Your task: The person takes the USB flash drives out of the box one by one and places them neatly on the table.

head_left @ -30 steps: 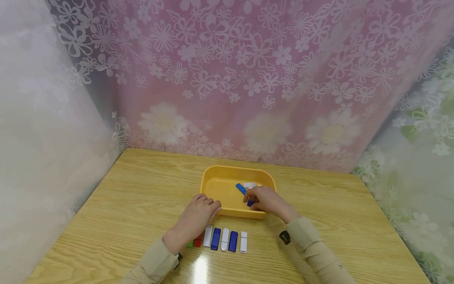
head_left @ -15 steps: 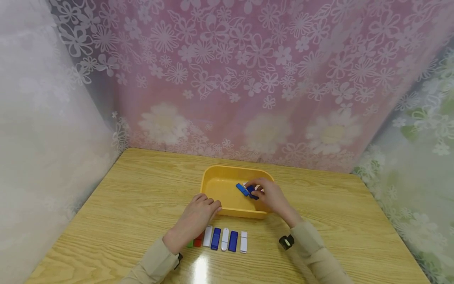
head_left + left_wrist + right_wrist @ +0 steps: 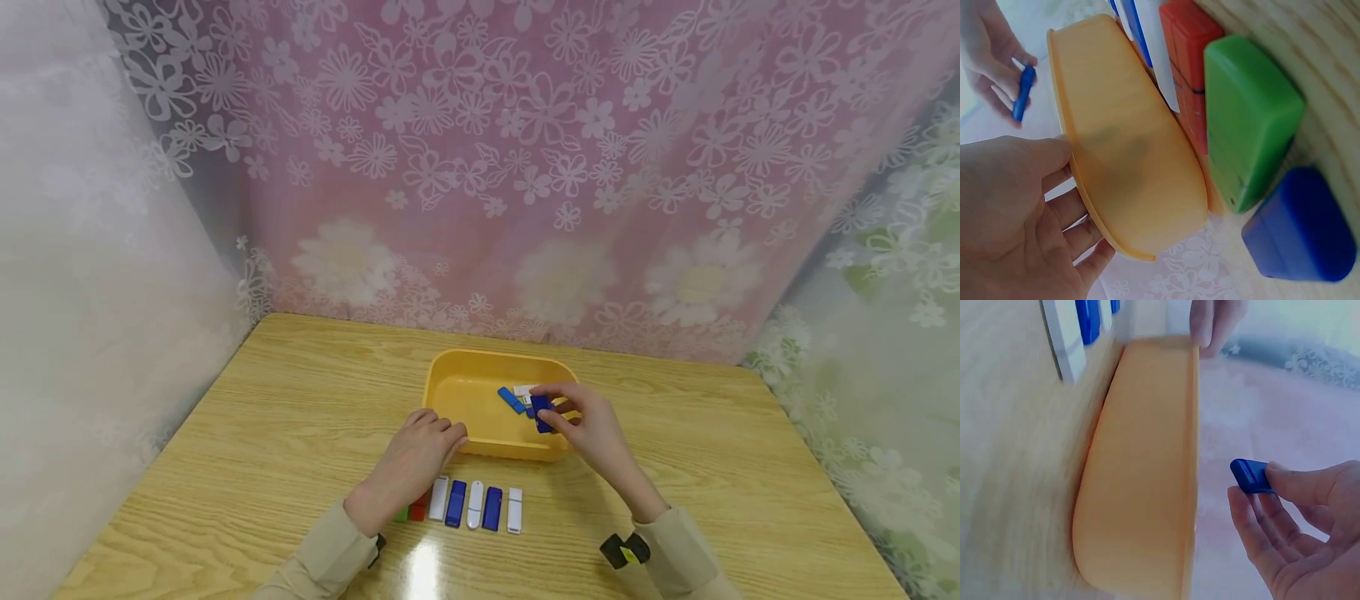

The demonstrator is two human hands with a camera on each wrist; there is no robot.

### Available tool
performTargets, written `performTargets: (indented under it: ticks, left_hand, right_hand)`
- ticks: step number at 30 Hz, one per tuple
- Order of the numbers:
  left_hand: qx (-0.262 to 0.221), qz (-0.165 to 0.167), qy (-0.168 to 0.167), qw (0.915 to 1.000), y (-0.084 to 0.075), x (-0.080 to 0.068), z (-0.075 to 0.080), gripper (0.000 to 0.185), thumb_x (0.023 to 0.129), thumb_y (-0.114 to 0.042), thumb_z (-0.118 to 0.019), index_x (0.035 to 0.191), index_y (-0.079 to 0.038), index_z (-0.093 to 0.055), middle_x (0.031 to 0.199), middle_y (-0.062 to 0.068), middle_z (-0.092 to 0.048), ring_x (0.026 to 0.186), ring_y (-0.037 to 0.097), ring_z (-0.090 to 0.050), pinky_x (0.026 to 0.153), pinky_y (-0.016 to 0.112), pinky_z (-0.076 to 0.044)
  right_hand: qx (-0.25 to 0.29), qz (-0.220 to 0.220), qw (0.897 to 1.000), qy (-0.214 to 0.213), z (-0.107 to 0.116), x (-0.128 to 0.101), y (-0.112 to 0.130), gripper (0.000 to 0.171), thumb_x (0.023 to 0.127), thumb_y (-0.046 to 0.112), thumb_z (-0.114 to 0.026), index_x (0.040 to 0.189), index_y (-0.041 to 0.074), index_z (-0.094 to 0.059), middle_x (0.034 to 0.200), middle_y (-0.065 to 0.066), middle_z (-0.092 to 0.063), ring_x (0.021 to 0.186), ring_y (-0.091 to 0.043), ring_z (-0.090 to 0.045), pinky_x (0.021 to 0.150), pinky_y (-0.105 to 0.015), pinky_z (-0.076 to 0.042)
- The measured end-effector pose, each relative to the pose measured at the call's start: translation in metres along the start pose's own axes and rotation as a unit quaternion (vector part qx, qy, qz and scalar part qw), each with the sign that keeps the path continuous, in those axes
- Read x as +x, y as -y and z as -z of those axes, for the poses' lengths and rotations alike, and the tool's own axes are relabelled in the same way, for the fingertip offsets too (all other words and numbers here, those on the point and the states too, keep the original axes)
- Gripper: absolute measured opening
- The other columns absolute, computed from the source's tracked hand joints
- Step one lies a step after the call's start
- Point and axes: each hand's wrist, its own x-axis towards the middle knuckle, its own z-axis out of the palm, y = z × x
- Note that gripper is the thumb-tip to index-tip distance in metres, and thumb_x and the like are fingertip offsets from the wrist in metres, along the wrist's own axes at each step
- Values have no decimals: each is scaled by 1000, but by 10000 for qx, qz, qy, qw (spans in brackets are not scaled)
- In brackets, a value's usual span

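Pinching a blue stick (image 3: 542,412) in the right hand (image 3: 588,429), up over the yellow tray (image 3: 457,392), likely for lifting out. Left wrist view: left hand (image 3: 1016,219) flat on the tray rim, fingers relaxed, probably steadying. Right wrist view: stick at thumb and fingertips (image 3: 1285,481), clear of the tray wall.

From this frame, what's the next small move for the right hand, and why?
Probably carry the blue stick toward the person and lay it at the right end of the row. The right hand pinches it above the yellow tray, and the row's last piece is white, after alternating white and blue.
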Motion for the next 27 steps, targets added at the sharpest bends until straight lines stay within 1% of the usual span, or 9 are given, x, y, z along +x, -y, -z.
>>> performTargets:
  ticks: [2, 5, 6, 9, 13, 17, 19, 24, 27]
  left_hand:
    - [6, -2, -7, 10000, 0, 0, 0, 14, 102, -24, -62, 91, -16, -66, 77, -4, -65, 77, 16, -57, 90, 38, -49]
    - [7, -7, -21, 10000, 0, 0, -1, 14, 102, -23, -62, 91, -16, -66, 76, -4, -65, 77, 17, -57, 91, 38, -49]
    - [11, -14, -32, 10000, 0, 0, -1, 14, 102, -23, -62, 91, -16, -66, 76, -4, -65, 77, 17, -57, 91, 38, -49]
    - [32, -28, -66, 10000, 0, -1, -2, 14, 102, -23, -62, 90, -16, -65, 76, -4, -65, 77, 17, -58, 91, 39, -50]
    - [54, -18, -61, 10000, 0, -1, -2, 14, 102, -23, -62, 90, -17, -65, 76, -4, -65, 77, 17, -58, 91, 39, -50]
    - [55, 0, -26, 10000, 0, 0, -1, 14, 102, -23, -62, 90, -17, -66, 75, -4, -65, 76, 17, -58, 92, 40, -50]
    - [52, 9, -6, 10000, 0, 0, -1, 14, 102, -23, -62, 90, -17, -65, 75, -4, -65, 76, 17, -58, 93, 40, -50]
    - [54, 22, 9, 10000, -1, 0, 0, 15, 103, -24, -61, 90, -17, -65, 75, -4, -64, 76, 17, -58, 93, 40, -50]
    - [36, 14, 6, 10000, -1, 0, 0, 15, 103, -23, -61, 90, -17, -65, 75, -4, -64, 77, 17, -58, 92, 39, -50]
  right_hand:
    - [124, -54, 9999, 64, 1, -8, 4, 31, 92, 3, -73, 120, 14, -72, 111, -8, -69, 87, -18, -71, 72, -26, -59]
    - [223, -152, 9995, 154, 0, -21, 6, 31, 91, 4, -74, 120, 17, -72, 109, -6, -69, 86, -15, -70, 70, -24, -58]
    - [259, -191, 9993, 188, -1, -25, 7, 31, 91, 4, -74, 120, 17, -72, 108, -5, -69, 86, -14, -70, 70, -24, -58]
    - [454, -288, 9980, 337, -4, -37, 5, 31, 91, 4, -74, 120, 17, -71, 109, -5, -69, 86, -13, -69, 68, -30, -60]
    - [574, -361, 9960, 575, -8, -51, 0, 29, 91, 5, -75, 117, 16, -71, 108, -4, -70, 89, -14, -68, 68, -32, -61]
    - [435, -417, 9948, 825, -12, -60, -5, 26, 89, 7, -77, 114, 15, -72, 105, -3, -71, 88, -13, -68, 70, -26, -59]
    - [420, -426, 9937, 946, -14, -62, -8, 25, 88, 6, -78, 112, 12, -72, 106, -6, -70, 84, -12, -69, 70, -25, -58]
    - [289, -659, 9887, 1312, -19, -67, -14, 25, 88, 7, -78, 112, 7, -72, 107, -11, -69, 77, -11, -67, 65, -23, -56]
    - [68, -798, 9858, 1478, -22, -70, -16, 25, 87, 9, -80, 111, 7, -72, 103, -8, -70, 74, -9, -64, 62, -22, -53]
